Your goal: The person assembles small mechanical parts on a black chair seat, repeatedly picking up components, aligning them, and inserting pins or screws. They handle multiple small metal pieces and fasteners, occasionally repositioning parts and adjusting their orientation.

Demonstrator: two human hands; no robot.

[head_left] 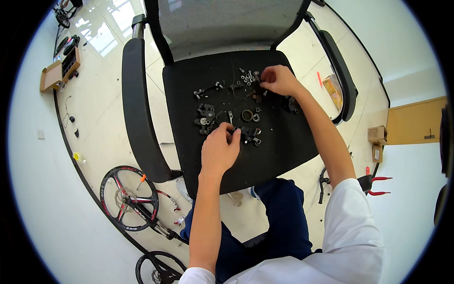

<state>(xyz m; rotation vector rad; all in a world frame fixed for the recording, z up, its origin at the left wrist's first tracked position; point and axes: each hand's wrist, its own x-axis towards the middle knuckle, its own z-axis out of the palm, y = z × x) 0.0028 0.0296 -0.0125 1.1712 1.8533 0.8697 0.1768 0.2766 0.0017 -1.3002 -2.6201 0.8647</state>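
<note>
Toward the near side of the black seat (283, 154), the left hand (220, 150) curls, thumb and index finger narrowly parted beside a black clamp-like part (249, 135); whether it grips anything I cannot tell. Just beyond, a brass-coloured ring (242, 116) lies right of a small silver lever (231, 117), with dark mechanical parts (205, 117) bunched at the left. Farther off, a dark bar with silver ends (208, 89) lies left of a rusty piece (256, 97). At the far right, the right hand (280, 81) brings its fingertips together next to loose bolts (248, 78), its grip hidden. Arranging seems partway: some pieces already form clusters, while several small bits lie scattered between.
</note>
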